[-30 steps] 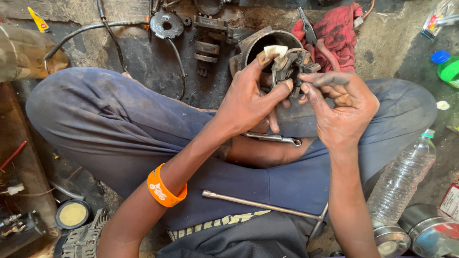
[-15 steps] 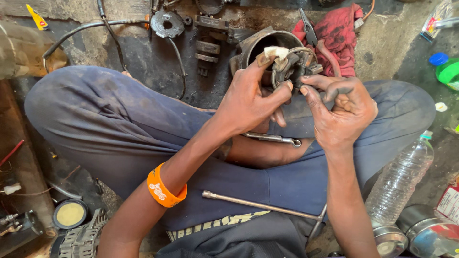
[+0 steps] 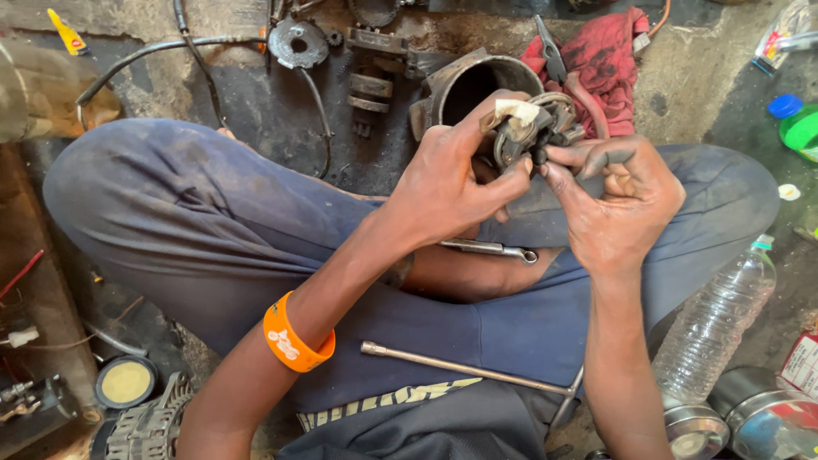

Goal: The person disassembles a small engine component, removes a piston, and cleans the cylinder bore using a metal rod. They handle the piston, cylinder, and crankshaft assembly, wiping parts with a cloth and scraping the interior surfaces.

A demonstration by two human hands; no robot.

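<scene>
The person sits cross-legged on the floor [image 3: 256, 128], and both forearms rise from the lower edge of the frame to meet in the upper middle. The left arm comes up from the lower left and carries an orange wristband [image 3: 296, 338]. The left hand [image 3: 447, 183] is bent at the wrist, its fingers [image 3: 503, 183] curled shut around the lower side of a small dirty metal part [image 3: 532, 128]; the thumb presses on top, near a pale tag on the part. The part is in the upper middle of the frame, in front of a dark metal cylinder [image 3: 464, 85] that lies on the floor.

The right arm comes up from the lower right, almost vertical. The right hand [image 3: 622, 200] has the palm turned to the camera, and its fingers [image 3: 567, 158] pinch the right side of the part, so both hands grip it. The other right fingers are folded in the palm.

On the lap lies a small wrench [image 3: 490, 249] under the hands, and lower a long T-handle bar [image 3: 464, 369]. A red rag [image 3: 609, 60] is in the upper right, a clear bottle [image 3: 716, 319] at the right edge.

Compared with half a second ago, the hands are at nearly the same place; the right hand has turned a little and its fingers came closer onto the part. The grip of the left hand has not changed.
</scene>
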